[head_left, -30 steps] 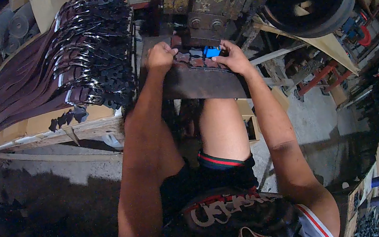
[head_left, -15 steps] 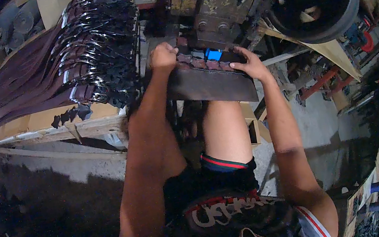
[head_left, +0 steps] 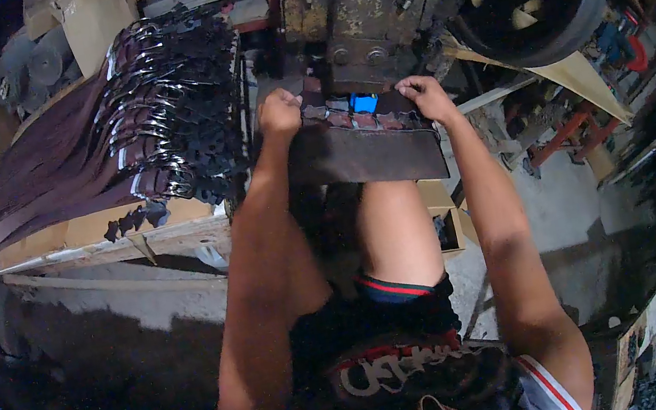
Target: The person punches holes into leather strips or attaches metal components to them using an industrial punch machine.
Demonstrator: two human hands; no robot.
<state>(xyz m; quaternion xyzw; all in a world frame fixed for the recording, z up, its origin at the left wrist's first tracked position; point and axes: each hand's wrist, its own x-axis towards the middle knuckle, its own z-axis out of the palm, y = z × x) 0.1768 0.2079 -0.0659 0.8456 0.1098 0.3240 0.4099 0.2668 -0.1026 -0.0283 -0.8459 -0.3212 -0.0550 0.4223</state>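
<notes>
Between fists of belts and machine, the sheet is held: its left end pinched by the left hand's curled fingers, its right by the right hand's. The blue block lies on top. Forward is blocked by the press; leftward, by belts; right-forward, by the wheel. Open floor is seen beyond the right forearm.

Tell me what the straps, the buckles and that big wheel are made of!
The brown straps look like smooth leather or imitation leather, since they drape in flat bands. The buckles seem polished metal, because they glint. The big wheel is probably dull, dark metal, judging by its thick, solid rim.
</notes>
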